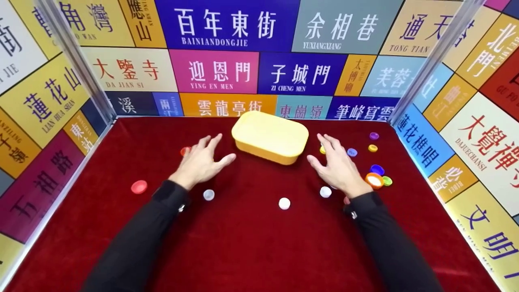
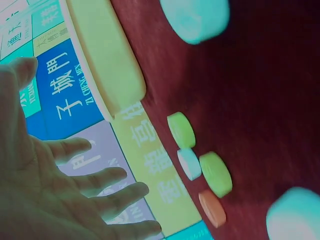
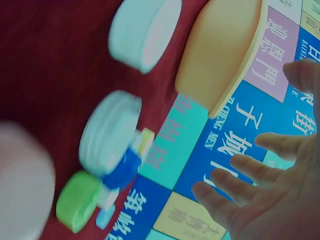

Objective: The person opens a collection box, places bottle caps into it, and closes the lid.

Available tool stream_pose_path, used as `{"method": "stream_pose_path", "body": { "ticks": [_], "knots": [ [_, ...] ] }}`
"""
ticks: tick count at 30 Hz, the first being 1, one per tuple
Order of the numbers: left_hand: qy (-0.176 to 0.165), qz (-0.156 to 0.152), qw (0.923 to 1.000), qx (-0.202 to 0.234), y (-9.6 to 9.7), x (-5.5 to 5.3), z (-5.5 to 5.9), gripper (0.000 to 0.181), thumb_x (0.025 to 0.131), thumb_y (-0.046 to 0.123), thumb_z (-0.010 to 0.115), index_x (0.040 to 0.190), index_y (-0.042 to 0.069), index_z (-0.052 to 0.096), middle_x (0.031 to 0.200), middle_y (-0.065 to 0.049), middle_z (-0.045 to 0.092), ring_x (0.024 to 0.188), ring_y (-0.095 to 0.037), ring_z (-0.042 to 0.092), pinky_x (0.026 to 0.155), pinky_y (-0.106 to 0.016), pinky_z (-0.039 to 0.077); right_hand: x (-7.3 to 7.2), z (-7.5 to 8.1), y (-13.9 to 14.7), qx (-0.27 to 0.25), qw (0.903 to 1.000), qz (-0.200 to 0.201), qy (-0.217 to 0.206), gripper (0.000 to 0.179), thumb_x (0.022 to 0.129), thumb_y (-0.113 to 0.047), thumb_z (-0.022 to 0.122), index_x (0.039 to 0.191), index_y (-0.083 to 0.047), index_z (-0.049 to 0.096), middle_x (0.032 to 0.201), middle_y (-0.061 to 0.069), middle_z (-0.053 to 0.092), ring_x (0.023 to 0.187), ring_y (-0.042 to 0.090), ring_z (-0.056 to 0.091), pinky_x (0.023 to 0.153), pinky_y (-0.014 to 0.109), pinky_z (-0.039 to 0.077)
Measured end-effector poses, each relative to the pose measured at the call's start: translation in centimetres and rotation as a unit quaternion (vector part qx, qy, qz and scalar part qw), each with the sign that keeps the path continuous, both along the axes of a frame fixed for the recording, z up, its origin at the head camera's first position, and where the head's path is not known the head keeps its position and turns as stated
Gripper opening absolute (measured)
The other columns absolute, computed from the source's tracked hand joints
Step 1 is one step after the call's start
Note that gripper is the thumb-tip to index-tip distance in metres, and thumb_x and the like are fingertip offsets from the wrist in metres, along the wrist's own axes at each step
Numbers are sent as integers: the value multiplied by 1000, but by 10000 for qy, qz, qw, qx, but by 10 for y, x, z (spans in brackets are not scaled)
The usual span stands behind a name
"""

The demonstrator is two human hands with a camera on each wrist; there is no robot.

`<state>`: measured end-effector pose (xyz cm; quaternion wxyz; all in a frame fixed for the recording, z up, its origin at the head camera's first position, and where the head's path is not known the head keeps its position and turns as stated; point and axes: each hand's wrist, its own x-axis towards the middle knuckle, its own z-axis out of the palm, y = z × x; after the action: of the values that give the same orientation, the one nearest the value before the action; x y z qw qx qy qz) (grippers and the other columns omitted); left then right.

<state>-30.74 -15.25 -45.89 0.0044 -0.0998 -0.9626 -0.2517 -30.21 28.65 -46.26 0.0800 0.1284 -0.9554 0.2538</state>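
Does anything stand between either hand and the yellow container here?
Nothing visible blocks the left hand or the right hand: red cloth shows between each and the yellow container. A yellow cap, partly hidden by the right hand, lies close by and might get brushed if that hand drops low.

Bright head view; dimmer wrist views (nearest pale cap (image 3: 24,182) blurred).

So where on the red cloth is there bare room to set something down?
A broad patch of red cloth lies between the left sleeve and right sleeve, nearer the person than the middle white cap. A smaller one separates that cap from the yellow box. It's crowded right of the right hand, around the orange cap and green cap.
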Motion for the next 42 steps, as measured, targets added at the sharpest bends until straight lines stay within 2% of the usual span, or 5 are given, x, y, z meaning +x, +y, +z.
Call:
{"method": "stream_pose_path", "body": {
  "ticks": [4, 12, 19, 33, 42],
  "knots": [
    [81, -38, 9997, 247, 13, -12, -3, 100, 109, 77, 62, 186, 20, 33, 183, -26, 40, 162, -55, 51, 135, -72, 43, -8, -6, -11, -415, 9990, -42, 163, 78, 116, -39, 70, 181, -6, 40, 182, 28, 42, 165, 49, 48, 137, 67, 42],
    [54, 79, 9961, 874, 38, -33, -9, 95, 112, 63, 67, 185, 13, 31, 182, -28, 42, 165, -46, 52, 135, -69, 44, -19, -14, -35, -1333, 9894, -519, 266, 69, 113, -26, 73, 171, 6, 52, 162, 32, 60, 130, 49, 77, 113, 57, 65],
    [139, 103, 9906, 1358, 51, -47, -17, 89, 115, 52, 66, 179, -2, 37, 176, -31, 50, 164, -44, 52, 139, -56, 43, -23, -18, -52, -1663, 9809, -1010, 46, 68, 109, -26, 74, 166, 6, 56, 145, 31, 76, 120, 43, 83, 110, 56, 66],
    [517, 510, 9813, 1783, 63, -59, -14, 64, 114, 31, 69, 162, -10, 59, 135, -32, 74, 122, -41, 72, 113, -51, 58, -33, -14, -65, -2439, 9592, -1292, -611, 67, 106, -25, 80, 161, 8, 63, 109, 12, 84, 82, 14, 87, 75, 13, 60],
    [745, 560, 9787, 1828, 66, -56, -16, 51, 113, 24, 69, 150, -11, 69, 122, -28, 79, 110, -38, 74, 102, -47, 60, -30, -14, -59, -2522, 9553, -1314, -811, 65, 102, -22, 78, 160, 4, 66, 96, 7, 84, 71, 1, 79, 73, 12, 59]
  ]
}}
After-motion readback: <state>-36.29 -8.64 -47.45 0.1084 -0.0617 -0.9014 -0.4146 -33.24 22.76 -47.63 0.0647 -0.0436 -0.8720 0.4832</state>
